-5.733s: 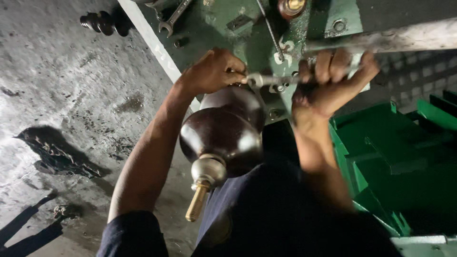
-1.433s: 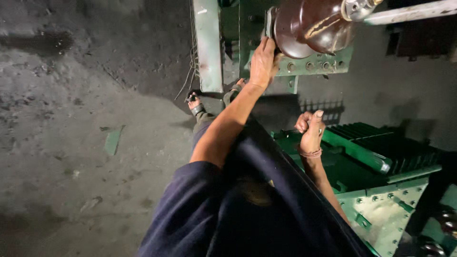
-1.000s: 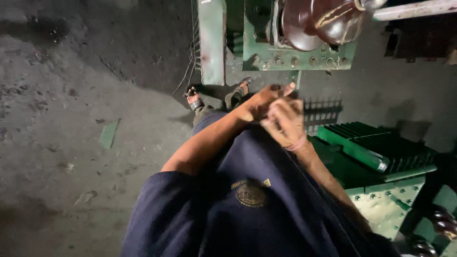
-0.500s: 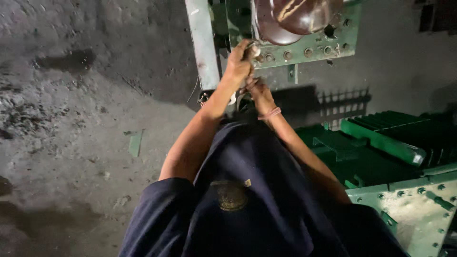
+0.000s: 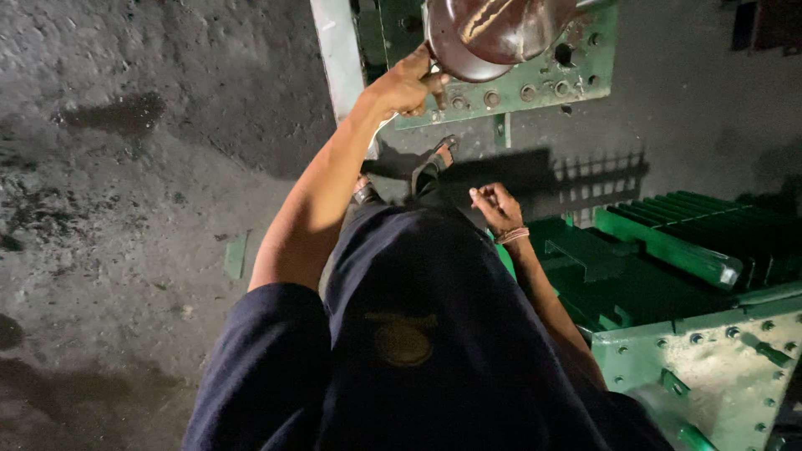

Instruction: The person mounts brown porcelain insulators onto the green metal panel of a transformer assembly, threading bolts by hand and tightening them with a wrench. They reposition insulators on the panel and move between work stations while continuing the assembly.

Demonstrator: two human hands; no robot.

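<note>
My left hand (image 5: 407, 83) is stretched out to a green steel plate (image 5: 535, 83) with a row of bolts. Its fingertips pinch a bolt (image 5: 436, 81) at the rim of a brown glossy insulator (image 5: 493, 33) mounted on that plate. My right hand (image 5: 494, 206) hangs lower, apart from the plate, above my dark blue clothing. Its fingers are curled together, and I cannot make out anything in them. A band sits on that wrist.
My sandalled feet (image 5: 434, 159) stand on grey, stained concrete floor (image 5: 125, 209). A pale metal upright (image 5: 338, 58) borders the plate on the left. Green ribbed housings (image 5: 685, 242) and a bolted green flange (image 5: 710, 367) lie to the right.
My right hand has dropped away from the bolts toward my waist. My left hand stays at the insulator's rim. The view has shifted slightly.
</note>
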